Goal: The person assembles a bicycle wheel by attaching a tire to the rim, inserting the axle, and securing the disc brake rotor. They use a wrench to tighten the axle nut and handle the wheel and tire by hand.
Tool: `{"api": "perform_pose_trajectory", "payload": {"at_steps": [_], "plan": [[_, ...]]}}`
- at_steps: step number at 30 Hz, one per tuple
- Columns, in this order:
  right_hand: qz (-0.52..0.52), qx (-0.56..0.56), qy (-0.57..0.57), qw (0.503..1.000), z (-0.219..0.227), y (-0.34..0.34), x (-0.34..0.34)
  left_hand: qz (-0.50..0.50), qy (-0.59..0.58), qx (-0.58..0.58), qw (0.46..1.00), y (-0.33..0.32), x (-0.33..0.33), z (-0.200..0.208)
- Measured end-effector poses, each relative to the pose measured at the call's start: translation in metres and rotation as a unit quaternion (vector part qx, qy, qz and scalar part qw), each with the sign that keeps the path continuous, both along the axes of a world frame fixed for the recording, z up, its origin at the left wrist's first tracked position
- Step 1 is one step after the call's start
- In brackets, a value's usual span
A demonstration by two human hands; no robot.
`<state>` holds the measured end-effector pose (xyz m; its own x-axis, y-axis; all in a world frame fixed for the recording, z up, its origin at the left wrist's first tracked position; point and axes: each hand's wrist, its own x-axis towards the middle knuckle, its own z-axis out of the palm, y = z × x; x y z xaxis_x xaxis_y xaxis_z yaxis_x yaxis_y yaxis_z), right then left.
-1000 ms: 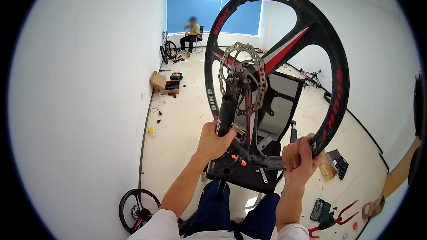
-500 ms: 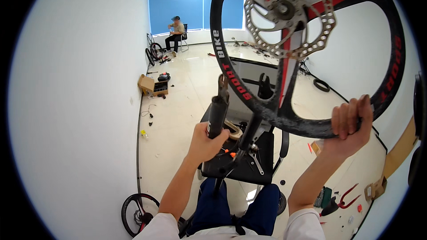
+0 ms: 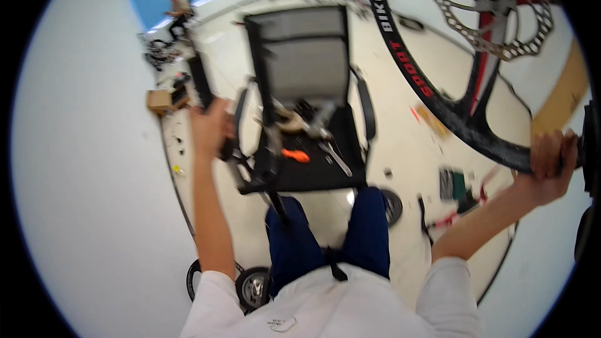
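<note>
Pale floor [image 3: 397, 134], cluttered chair [image 3: 300, 69], raised wheel [image 3: 471, 116]

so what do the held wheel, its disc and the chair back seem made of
Held wheel: likely painted metal, perhaps plastic; mostly black, with red accents and greyish scuffs. Disc: bare metal, probably steel, judging by its silvery, hole-pierced ring. Chair back: probably matte grey mesh, as it looks thin and slightly see-through.

A free gap is running between the chair's right armrest [image 3: 365, 106] and the wheel [image 3: 479, 81], giving a hand room above the floor [image 3: 400, 144]. The wheel, which the right hand [image 3: 551, 166] is gripping, is blocking the upper right. A black tube [image 3: 201, 81] in the left hand [image 3: 210, 126] is obstructing the left. A wrench [image 3: 336, 158] and an orange piece [image 3: 296, 156] are cluttering the seat [image 3: 300, 180].
</note>
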<state>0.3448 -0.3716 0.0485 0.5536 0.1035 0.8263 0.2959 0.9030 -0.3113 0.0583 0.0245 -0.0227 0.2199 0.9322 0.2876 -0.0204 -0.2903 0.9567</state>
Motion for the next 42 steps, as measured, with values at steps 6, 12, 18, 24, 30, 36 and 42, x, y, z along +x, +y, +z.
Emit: {"api": "perform_pose_trajectory", "payload": {"at_steps": [6,12,18,24,30,36,42], "plan": [[-0.225,-0.206,0.181,0.935,-0.098,-0.045,-0.002,-0.008,-0.045,-0.02,0.999,0.004,-0.017,0.011],[-0.389,-0.507,0.239,0.731,-0.237,-0.04,0.051,-0.052,-0.055,-0.035,0.997,0.011,-0.007,0.0],[-0.396,-0.669,0.197,0.597,-0.403,0.013,0.091,-0.028,-0.037,-0.004,0.999,-0.001,0.0,0.008],[-0.299,-0.778,0.237,0.5,-0.5,0.035,0.081,-0.066,-0.034,0.017,0.997,0.002,-0.005,0.003],[-0.261,-0.866,0.019,0.426,-0.55,0.071,0.059,-0.011,-0.028,0.039,0.999,-0.006,-0.001,0.001],[-0.237,-0.861,-0.085,0.443,-0.627,0.081,0.056,0.049,-0.045,0.058,0.996,-0.002,-0.01,0.004],[-0.251,-0.845,-0.137,0.453,-0.652,0.072,0.102,0.071,0.012,0.122,0.99,-0.008,0.019,0.005]]}}
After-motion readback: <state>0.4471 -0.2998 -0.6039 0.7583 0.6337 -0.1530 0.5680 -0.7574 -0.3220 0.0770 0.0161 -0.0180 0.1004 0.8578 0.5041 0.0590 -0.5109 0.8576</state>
